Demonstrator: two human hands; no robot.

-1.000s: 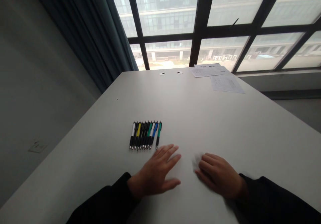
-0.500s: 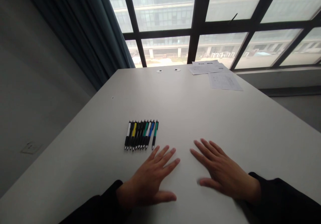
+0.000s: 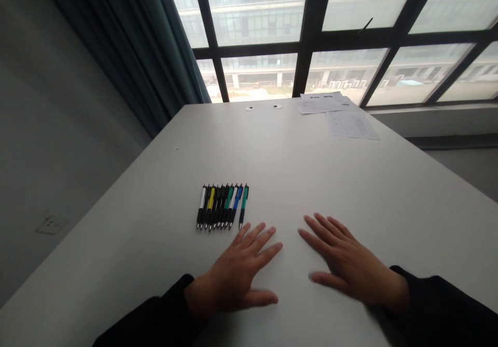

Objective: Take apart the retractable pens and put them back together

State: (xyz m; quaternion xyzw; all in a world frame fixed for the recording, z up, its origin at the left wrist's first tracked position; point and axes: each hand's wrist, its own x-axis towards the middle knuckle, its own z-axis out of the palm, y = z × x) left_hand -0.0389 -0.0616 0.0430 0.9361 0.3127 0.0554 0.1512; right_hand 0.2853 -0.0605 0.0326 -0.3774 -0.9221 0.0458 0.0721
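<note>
Black & col. pens [image 3: 221,207] lie fwd/left of L grip [image 3: 238,270], well off R grip [image 3: 352,264], both spread.

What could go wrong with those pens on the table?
The left hand has its fingertips very close to the green pen at the row's right end, so a small slip might knock it crooked.

The other pens lie tightly side by side, so bumping one could push its neighbours too.

The papers lie near the table's far edge and might slide off if jolted.
</note>
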